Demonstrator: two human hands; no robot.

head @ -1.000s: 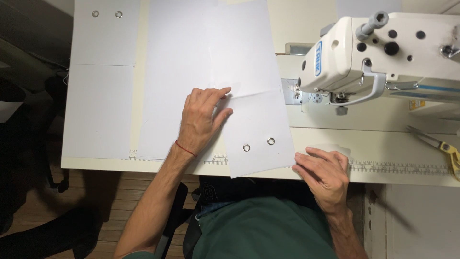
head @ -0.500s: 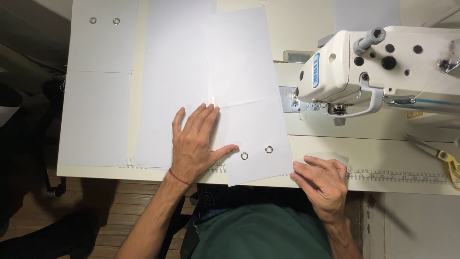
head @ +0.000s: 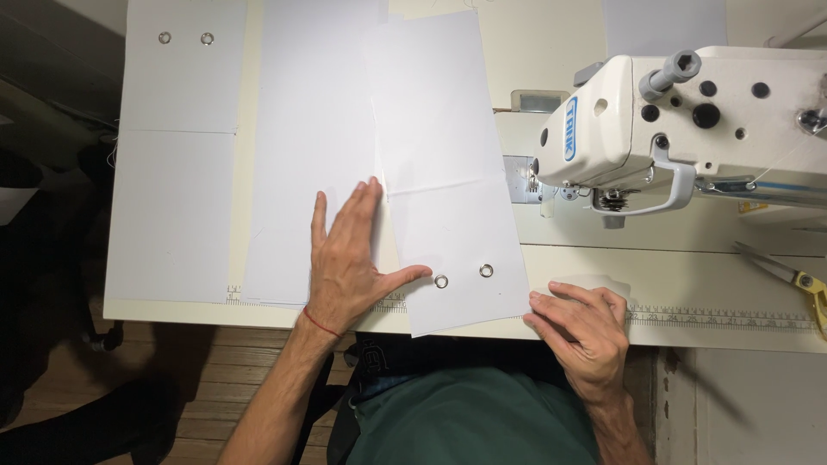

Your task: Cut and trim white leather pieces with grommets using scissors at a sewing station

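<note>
I see my left hand [head: 349, 258] lying flat with fingers spread wide on the white rectangular fabric panel with two metal eyelets [head: 448, 181], thumb stretched toward the eyelets [head: 463, 275]. My right hand [head: 581, 323] rests at the near table edge with fingers loosely curled, its tips touching the panel's corner; it holds nothing. The panel lies tilted, its lower end hanging a little over the table edge at 6 o'clock. I think it could slide off or skew against the other white sheets [head: 297, 155] if one hand lifts, because the cloth looks smooth. At 3 o'clock stands the white industrial sewing machine [head: 689, 129]; fingers near its needle area would be a danger. Yellow-handled scissors [head: 788, 275] lie further right. The cream table [head: 689, 301] has a printed ruler strip; below is wooden floor.
</note>
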